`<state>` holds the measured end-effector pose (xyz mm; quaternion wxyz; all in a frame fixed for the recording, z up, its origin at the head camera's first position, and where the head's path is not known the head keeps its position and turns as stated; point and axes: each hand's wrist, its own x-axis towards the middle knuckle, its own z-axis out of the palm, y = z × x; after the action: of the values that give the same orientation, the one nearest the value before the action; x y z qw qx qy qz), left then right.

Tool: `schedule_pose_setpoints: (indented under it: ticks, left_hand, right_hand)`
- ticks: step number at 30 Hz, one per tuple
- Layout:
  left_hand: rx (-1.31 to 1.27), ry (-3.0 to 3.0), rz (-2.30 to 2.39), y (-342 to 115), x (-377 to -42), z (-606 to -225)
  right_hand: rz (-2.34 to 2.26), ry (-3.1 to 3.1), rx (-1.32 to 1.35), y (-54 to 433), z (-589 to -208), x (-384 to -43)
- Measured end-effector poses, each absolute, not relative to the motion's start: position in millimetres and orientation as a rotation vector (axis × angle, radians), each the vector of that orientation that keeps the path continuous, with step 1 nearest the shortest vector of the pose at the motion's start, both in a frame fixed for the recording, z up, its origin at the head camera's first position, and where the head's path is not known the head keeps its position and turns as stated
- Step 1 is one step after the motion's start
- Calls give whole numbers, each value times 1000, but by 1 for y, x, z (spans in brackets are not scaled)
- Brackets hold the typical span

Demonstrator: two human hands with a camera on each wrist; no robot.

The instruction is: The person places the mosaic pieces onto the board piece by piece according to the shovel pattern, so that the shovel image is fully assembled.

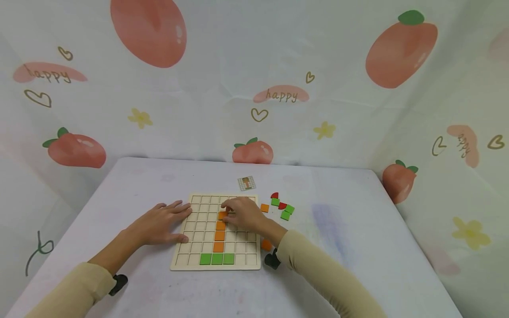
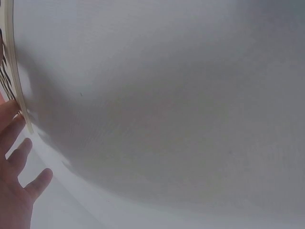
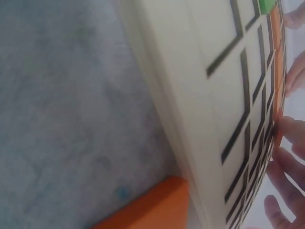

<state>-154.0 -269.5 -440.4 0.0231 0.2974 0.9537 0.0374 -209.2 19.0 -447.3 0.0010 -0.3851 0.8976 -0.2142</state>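
Note:
A pale wooden grid board (image 1: 199, 226) lies on the table. Three green square tiles (image 1: 217, 259) fill cells in its near row, with a column of orange square tiles (image 1: 220, 236) running away from the middle one. At the far end of that column, my right hand (image 1: 244, 214) has thumb and curled fingers around the top orange tile (image 1: 222, 215), partly covering it. My left hand (image 1: 161, 225) rests at the board's left edge, fingers spread. In the left wrist view, the fingertips touch the board's rim (image 2: 16, 71).
Right of the board lie loose green tiles (image 1: 285, 215), red quarter-round pieces (image 1: 275, 195) and an orange tile (image 1: 264, 208). Another orange piece (image 1: 266, 244) sits by the right forearm. A small patterned card (image 1: 247, 183) lies beyond the board. A printed cloth hangs behind the table.

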Motion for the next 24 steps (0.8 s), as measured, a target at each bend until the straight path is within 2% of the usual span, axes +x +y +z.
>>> schedule_pose_setpoints:
  ticks: [24]
  left_hand:
    - [905, 2959, 108, -270, -154, -440]
  right_hand:
    - [-666, 2796, -1183, 25, -451, -207]
